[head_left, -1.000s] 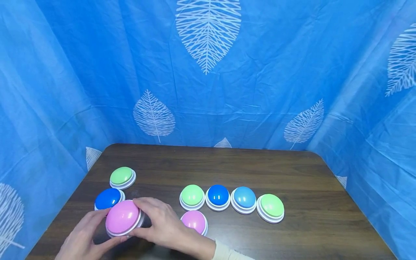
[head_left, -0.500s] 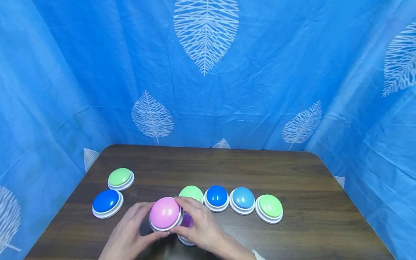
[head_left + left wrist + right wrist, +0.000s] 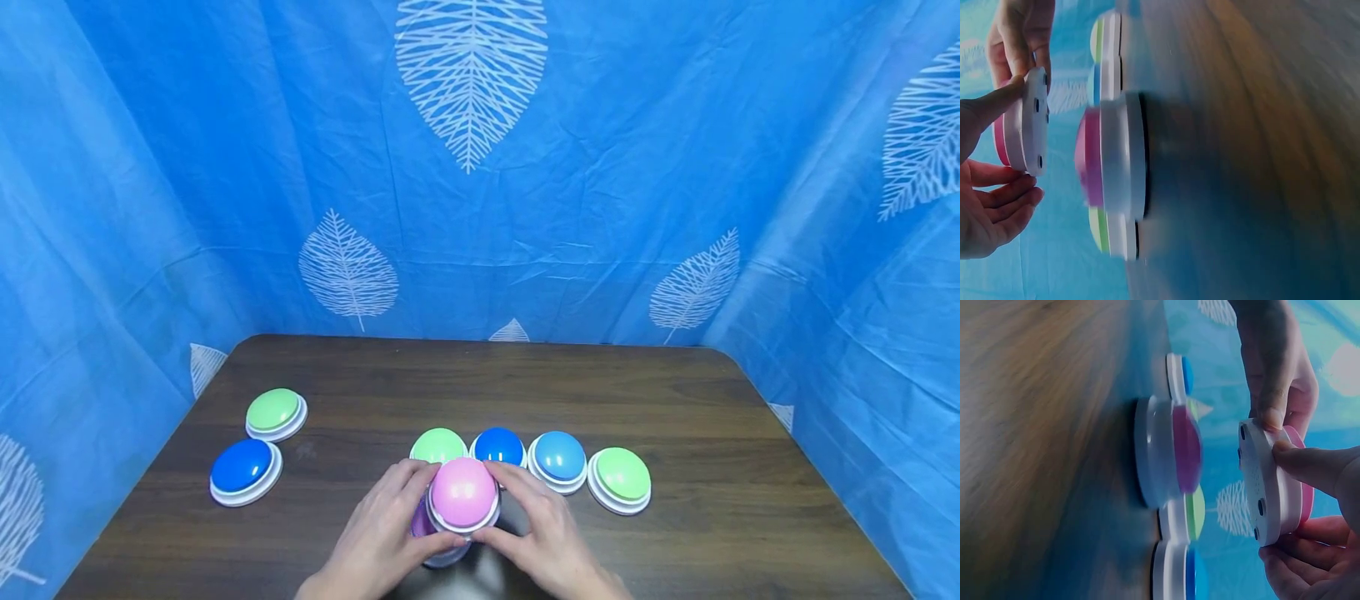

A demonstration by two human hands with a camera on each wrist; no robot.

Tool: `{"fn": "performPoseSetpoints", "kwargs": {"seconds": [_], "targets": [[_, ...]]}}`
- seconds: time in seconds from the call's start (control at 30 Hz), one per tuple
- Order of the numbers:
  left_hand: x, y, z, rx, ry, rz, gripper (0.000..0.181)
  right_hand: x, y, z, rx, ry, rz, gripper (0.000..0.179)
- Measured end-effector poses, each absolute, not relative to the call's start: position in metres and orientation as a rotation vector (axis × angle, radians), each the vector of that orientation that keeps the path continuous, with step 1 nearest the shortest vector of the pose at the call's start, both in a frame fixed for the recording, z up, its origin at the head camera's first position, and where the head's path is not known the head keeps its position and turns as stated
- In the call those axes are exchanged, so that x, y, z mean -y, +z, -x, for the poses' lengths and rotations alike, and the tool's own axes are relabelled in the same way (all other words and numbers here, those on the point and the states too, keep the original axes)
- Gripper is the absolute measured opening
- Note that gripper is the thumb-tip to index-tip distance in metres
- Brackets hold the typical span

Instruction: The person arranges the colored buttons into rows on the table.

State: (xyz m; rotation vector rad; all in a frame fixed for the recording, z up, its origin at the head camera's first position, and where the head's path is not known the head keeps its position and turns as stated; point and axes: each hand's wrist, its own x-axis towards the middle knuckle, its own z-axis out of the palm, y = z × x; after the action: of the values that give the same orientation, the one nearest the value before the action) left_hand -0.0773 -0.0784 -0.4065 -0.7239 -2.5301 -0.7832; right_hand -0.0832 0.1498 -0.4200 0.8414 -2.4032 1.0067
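Between both hands, in the air above the table, is a pink push button (image 3: 463,493) with a round white base. My left hand (image 3: 384,527) grips its left edge and my right hand (image 3: 542,527) its right edge, fingers and thumbs on the rim. Its flat underside (image 3: 1036,122) with dark round feet shows in the left wrist view. Below it, a second pink button (image 3: 1186,450) sits on the table, with a gap between the two. From the head, this lower button is mostly hidden behind the held one and the left hand.
Just behind the hands stands a row: a green button (image 3: 439,446), dark blue button (image 3: 499,446), light blue button (image 3: 559,457) and another green button (image 3: 622,475). At the left are a green button (image 3: 274,412) and a blue button (image 3: 243,468). Blue curtains (image 3: 480,250) surround the wooden table (image 3: 480,375).
Both hands have carried the pink button from the left side, beside the blue one, rightward to above the other pink button. The buttons on the table have stayed put.
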Motion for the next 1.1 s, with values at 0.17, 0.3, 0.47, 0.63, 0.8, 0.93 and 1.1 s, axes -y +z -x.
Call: {"fn": "performPoseSetpoints", "kwargs": {"seconds": [0.17,0.3,0.47,0.63,0.8,0.93,1.1], "targets": [[0.061,-0.409,0.078,2.561,-0.820,0.830,0.068,-0.171,-0.421,0.074,2.418,0.943,-0.805,0.069],[0.049,-0.409,0.079,2.630,-0.827,0.916,0.064,-0.187,-0.425,0.067,2.434,0.910,-0.803,0.070],[0.034,-0.411,0.080,2.682,-0.815,1.038,0.064,-0.207,-0.434,0.059,2.418,0.892,-0.828,0.070],[0.026,-0.416,0.082,2.662,-0.758,1.146,0.062,-0.219,-0.440,0.055,2.448,0.889,-0.833,0.070],[0.021,-0.423,0.082,2.610,-0.618,1.161,0.057,-0.223,-0.444,0.052,2.505,0.878,-0.807,0.069],[0.017,-0.425,0.082,2.629,-0.527,1.145,0.057,-0.226,-0.447,0.053,2.549,0.875,-0.804,0.069],[0.014,-0.427,0.080,2.669,-0.416,1.115,0.057,-0.227,-0.454,0.054,2.575,0.863,-0.830,0.069]]}}
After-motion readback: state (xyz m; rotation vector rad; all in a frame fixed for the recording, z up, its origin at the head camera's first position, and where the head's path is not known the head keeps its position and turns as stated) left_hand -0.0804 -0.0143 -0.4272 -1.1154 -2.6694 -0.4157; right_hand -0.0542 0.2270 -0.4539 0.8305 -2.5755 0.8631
